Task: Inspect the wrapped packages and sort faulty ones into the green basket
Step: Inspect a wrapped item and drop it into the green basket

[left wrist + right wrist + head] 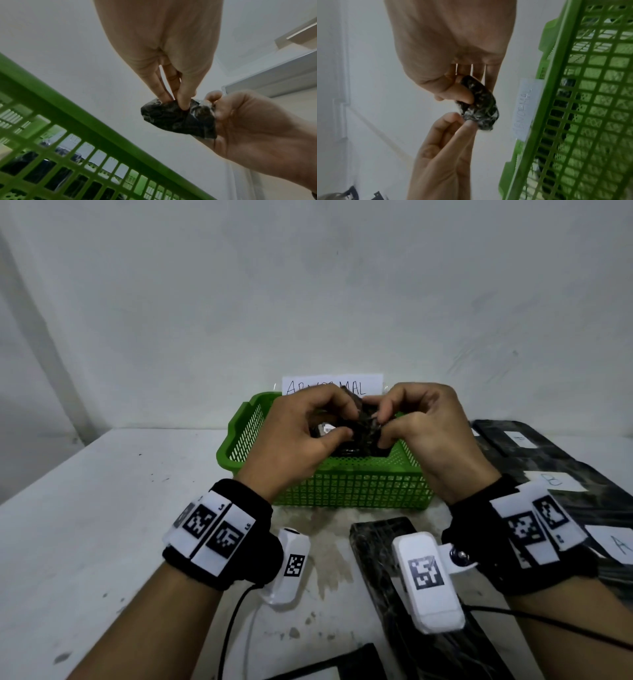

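**Package under inspection above the green basket**

Held between both hands: one small dark wrapped package, crinkled and glossy, raised just above the green basket. Left hand pinching it from one side, fingertips and thumb pressed into the wrap. Right hand gripping the other end, thumb curled over the top. Both hands closed on the package, neither spread.

Progress, judged from the layout: partway. Inside the basket, several dark packages already, seen through the mesh from the wrist views, so some faulty ones apparently sorted. This one not yet judged or dropped. More dark packages to the right of the basket and another just in front of it, apparently still waiting.

Writing: behind the basket, a white paper sign, partly hidden by the hands, likely "ABNORMAL". Right of the basket, white slips marked "A" and "B"; a third too blurred to read. A small white label on a package inside the basket, unreadable.
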Available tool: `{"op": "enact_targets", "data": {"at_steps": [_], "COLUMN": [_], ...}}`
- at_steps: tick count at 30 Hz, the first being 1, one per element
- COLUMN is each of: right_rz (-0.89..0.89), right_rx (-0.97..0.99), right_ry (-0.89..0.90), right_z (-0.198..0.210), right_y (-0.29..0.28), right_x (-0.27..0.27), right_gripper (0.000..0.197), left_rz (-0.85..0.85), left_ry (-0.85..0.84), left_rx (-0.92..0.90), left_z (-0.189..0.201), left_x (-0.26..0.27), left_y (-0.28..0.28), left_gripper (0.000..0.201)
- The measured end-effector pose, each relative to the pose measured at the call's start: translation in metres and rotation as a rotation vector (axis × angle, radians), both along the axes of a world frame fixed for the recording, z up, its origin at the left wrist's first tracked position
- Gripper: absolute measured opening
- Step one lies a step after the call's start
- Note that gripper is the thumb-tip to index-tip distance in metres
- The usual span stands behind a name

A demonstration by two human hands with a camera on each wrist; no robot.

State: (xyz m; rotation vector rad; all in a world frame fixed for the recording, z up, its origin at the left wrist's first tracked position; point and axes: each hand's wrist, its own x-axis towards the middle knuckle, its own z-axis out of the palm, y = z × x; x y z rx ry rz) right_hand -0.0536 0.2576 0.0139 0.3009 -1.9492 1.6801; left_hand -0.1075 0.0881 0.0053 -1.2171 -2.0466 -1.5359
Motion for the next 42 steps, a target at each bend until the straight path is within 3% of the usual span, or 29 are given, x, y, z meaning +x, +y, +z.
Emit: {"op": "enact_targets", "data": {"at_steps": [9, 14, 18, 25, 28, 32, 35, 37, 39, 42], "right_rz": [0.217, 0.187, 0.012, -0.318, -0.434, -0.552, -0.541, -0.504, -0.448, -0.364], "right_rx": [-0.065, 0.017, 0.134, 0.185, 0.215, 0.638, 0.957, 1.134, 1.253, 1.264], "right_ry": [-0.083, -0.091, -0.023, -0.063, -0.143, -0.321, -0.493, -0.617, -0.757, -0.92], "right_z": [0.004, 0.003, 0.003, 0.004, 0.005, 0.017, 0.035, 0.038, 0.035, 0.033], "right_y": [0.01, 0.01, 0.009, 0.029, 0.043, 0.056, 0.061, 0.064, 0.067, 0.073], "right_x": [0.002, 0.003, 0.005, 0.005, -0.001, -0.032, -0.064, -0.082, -0.096, -0.112], "right_gripper": [0.033, 0.045, 0.043, 0.043, 0.053, 0.05, 0.04, 0.037, 0.037, 0.04], "left_rz": [0.02, -0.03, -0.056, 0.134, 0.115, 0.1, 0.131, 0.03, -0.102, -0.161], "left_ry": [-0.089, -0.189, -0.248, -0.135, -0.176, -0.143, -0.151, -0.194, -0.207, -0.171], "left_rx": [0.124, 0.221, 0.202, -0.272, -0.429, -0.734, -0.802, -0.918, -1.092, -1.217], "left_z": [0.004, 0.006, 0.003, -0.012, -0.013, 0.005, 0.026, 0.031, 0.025, 0.008], "left_x": [-0.009, -0.008, -0.005, -0.005, -0.012, -0.028, -0.043, -0.041, -0.032, -0.026], "left_y": [-0.007, -0.006, 0.0, 0.011, 0.02, 0.035, 0.043, 0.048, 0.054, 0.059], "left_gripper": [0.023, 0.015, 0.01, 0.015, 0.013, 0.021, 0.031, 0.046, 0.064, 0.071]}}
